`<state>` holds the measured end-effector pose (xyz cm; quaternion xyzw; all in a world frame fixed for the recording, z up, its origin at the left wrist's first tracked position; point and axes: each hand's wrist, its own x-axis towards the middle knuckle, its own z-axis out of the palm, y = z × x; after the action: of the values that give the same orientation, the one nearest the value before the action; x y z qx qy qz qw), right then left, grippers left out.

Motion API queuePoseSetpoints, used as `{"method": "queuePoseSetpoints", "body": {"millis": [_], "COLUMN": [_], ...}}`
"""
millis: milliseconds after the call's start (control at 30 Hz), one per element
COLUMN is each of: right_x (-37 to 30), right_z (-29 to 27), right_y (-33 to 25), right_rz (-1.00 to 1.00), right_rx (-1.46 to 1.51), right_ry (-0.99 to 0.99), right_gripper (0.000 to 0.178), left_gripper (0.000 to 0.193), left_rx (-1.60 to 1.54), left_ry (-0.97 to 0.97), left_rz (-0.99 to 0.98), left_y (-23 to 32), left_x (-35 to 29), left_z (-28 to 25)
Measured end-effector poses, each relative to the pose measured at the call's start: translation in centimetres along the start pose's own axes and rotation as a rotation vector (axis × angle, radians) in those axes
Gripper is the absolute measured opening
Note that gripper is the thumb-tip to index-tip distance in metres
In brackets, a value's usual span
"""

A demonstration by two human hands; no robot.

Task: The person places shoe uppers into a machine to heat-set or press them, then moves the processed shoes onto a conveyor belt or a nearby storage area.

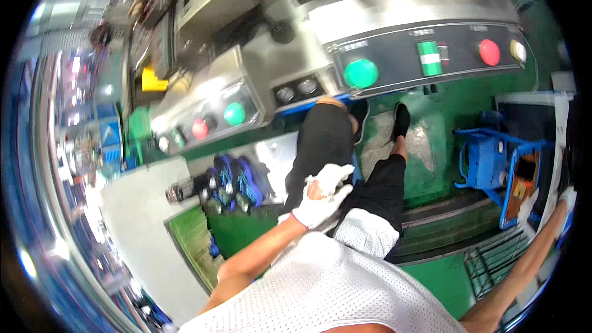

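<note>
My left hand (319, 211), in a white glove, hovers above my black-trousered thigh with at least one finger stretched out to the right. A crumpled white cloth-like piece (335, 177) lies against its far side, and a patch of bare skin shows between the two. Whether the hand grips that piece is unclear. My right arm reaches out to the far right, where my gloved right hand (568, 198) is beside the edge of a dark-topped stand (536, 108). Its fingers are small and blurred at the picture's rim.
Ahead stands a machine with a black control panel (456, 68) bearing green and red buttons. Left of it is a second button box (213, 114). Blue-and-black shoes (237, 182) rest at left, near a pale board (142, 209). A blue frame (484, 157) and wire rack (487, 265) stand right.
</note>
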<state>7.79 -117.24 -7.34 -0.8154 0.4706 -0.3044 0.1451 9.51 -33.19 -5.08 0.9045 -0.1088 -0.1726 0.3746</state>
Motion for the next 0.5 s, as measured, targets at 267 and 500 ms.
{"method": "queuePoseSetpoints", "body": {"millis": [267, 500], "right_x": [-37.4, -67.1], "right_z": [5.2, -2.6], "right_y": [-17.3, -44.6], "right_rz": [0.004, -0.781], "right_rx": [0.624, 0.670], "right_ry": [-0.708, -1.654], "right_gripper": [0.059, 0.063], "left_gripper": [0.021, 0.021], "left_rx": [-0.240, -0.543], "left_ry": [0.396, 0.947], "left_rz": [-0.078, -0.524], "left_y": [-5.5, -15.4], "left_x": [-9.4, -22.9], "left_z": [-3.6, -4.5]}}
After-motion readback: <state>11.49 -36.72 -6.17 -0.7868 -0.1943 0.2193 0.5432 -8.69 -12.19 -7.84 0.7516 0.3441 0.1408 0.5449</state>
